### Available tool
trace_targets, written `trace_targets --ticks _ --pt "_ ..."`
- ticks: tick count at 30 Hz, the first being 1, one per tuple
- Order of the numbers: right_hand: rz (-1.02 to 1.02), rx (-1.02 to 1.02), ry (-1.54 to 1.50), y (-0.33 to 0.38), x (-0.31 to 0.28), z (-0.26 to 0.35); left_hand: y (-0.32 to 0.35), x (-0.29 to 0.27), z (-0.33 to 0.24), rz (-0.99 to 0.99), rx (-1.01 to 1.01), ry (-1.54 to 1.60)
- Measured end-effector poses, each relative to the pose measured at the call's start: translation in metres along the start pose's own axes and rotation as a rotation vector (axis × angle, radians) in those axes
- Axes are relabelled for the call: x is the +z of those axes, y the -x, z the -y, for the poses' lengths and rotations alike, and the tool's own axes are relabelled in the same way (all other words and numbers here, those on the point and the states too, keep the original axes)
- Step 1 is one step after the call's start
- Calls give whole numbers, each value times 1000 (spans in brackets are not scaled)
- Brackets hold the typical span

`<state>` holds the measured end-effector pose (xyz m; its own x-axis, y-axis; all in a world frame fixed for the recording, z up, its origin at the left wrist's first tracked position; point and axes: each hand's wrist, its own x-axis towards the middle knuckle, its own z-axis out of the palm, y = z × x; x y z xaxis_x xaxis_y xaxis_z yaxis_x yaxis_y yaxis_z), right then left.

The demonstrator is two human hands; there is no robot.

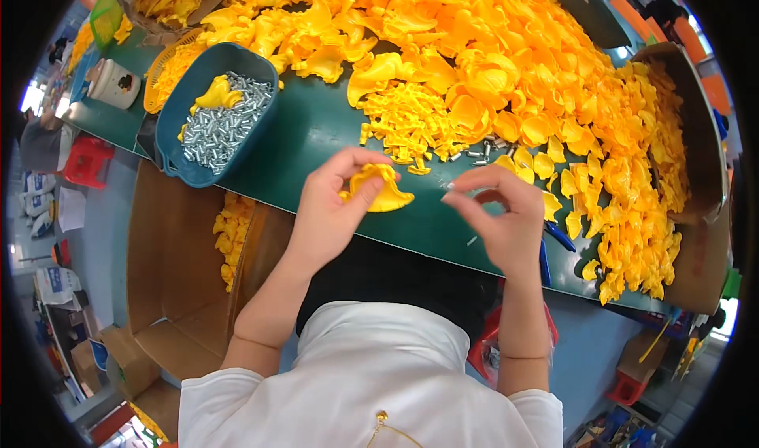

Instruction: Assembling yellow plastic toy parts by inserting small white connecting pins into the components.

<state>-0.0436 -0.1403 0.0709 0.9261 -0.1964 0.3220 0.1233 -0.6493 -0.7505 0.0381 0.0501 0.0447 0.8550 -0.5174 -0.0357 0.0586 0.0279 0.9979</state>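
Observation:
My left hand (335, 199) grips a curved yellow plastic shell piece (386, 195) over the front edge of the green table. To its right, my right hand (500, 209) is raised with thumb and forefinger pinched together. What lies between those fingertips, if anything, is too small to make out. Just beyond the hands are a heap of small yellow plastic parts (407, 120) and a few loose metal pins (479, 155). A blue-green basin (207, 59) on the left contains many short silver metal pins (229, 128) and a yellow piece.
A large mound of yellow-orange shell pieces (490, 45) covers the back and right of the green table (304, 128). Blue-handled tools (560, 236) lie by the front edge. An open cardboard box (178, 266) with yellow parts stands below left. A white container (113, 83) sits far left.

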Motion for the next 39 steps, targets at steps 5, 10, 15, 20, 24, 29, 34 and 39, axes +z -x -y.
trace_targets --ticks 5,10,15,20,24,29,34,39 --pt "180 154 -480 3 10 4 6 13 -8 64 105 -237" --pt "157 200 -496 5 11 2 8 19 -15 64 153 -368" --pt "210 228 -504 5 8 4 10 20 -11 45 212 -465" --pt "211 310 -479 5 8 5 10 22 -10 50 330 -558" --pt "239 267 -317 3 4 13 14 23 -9 61 374 -629" --pt "352 350 -379 -1 1 6 16 16 -10 195 241 -586" --pt "378 478 -641 4 10 -13 17 12 3 267 146 -474" --pt "295 421 -707 -10 22 -25 22 8 17 215 -210 632"
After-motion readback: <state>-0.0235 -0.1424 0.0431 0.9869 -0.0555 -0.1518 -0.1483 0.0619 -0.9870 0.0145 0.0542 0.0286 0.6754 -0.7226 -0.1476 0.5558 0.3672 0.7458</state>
